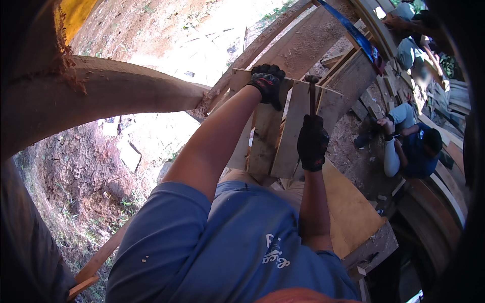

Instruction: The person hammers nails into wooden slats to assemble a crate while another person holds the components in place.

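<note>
In front of me stands a slatted wooden panel [265,136] of pale boards with gaps between them, its lower end by my lap. My left hand [268,83], in a black glove, is closed over the panel's far edge. A hammer [312,98] is gripped in my right hand [312,144], also black-gloved. Its head points away from me and lies over the far edge of the boards, near the right corner. Whether the hammer head touches the wood I cannot tell. Any nail under the left fingers is hidden.
A thick wooden post [136,86] crosses at the left. A brown sheet of board [348,212] lies beside my right arm. At the right, a person in dark blue [422,151] sits among stacked planks, with another person [411,45] beyond. A blue strap [348,30] runs at the top.
</note>
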The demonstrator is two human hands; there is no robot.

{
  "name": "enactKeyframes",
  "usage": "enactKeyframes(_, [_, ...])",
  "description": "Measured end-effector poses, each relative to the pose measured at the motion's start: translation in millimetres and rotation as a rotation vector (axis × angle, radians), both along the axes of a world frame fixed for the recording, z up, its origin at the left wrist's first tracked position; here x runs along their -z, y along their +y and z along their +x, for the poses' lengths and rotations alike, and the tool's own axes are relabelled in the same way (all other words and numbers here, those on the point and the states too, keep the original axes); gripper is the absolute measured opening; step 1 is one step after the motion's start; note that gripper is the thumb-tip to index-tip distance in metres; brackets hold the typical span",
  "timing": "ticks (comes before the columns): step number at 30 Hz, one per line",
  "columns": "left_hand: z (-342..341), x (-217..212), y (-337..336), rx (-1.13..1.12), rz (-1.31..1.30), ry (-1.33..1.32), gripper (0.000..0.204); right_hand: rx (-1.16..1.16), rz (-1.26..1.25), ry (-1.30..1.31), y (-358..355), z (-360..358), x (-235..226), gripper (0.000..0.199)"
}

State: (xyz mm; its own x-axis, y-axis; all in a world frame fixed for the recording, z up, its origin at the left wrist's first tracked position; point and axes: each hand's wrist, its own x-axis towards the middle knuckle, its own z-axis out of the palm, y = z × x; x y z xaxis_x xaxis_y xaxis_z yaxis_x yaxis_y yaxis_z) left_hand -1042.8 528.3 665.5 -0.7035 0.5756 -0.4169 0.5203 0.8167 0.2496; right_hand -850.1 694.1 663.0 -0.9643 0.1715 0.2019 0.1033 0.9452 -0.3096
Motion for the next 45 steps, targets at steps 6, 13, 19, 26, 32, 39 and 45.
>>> enactKeyframes(6, [5,5,-3,0.005,0.003,-0.028,0.104,0.165,-0.422,0.181,0,22,-50,0.016])
enactKeyframes(13, [8,9,-5,-0.007,0.000,0.017,0.103,0.019,0.115,-0.073,-5,8,-1,0.012])
enactKeyframes(19, [5,4,-2,0.011,0.015,-0.019,0.104,0.199,-0.377,0.109,0,16,-29,0.014])
enactKeyframes(26, [9,14,-5,0.007,0.037,0.036,0.105,0.068,-0.132,-0.051,-7,13,-24,0.015])
enactKeyframes(32, [6,3,-4,-0.003,0.026,-0.004,0.105,0.120,-0.170,0.257,-7,19,-35,0.013])
enactKeyframes(39, [8,12,-5,-0.001,0.029,0.026,0.103,0.056,-0.065,-0.036,-2,11,-8,0.018])
enactKeyframes(45, [8,6,-5,0.010,0.031,0.001,0.103,0.179,-0.351,0.123,-18,16,-36,0.013])
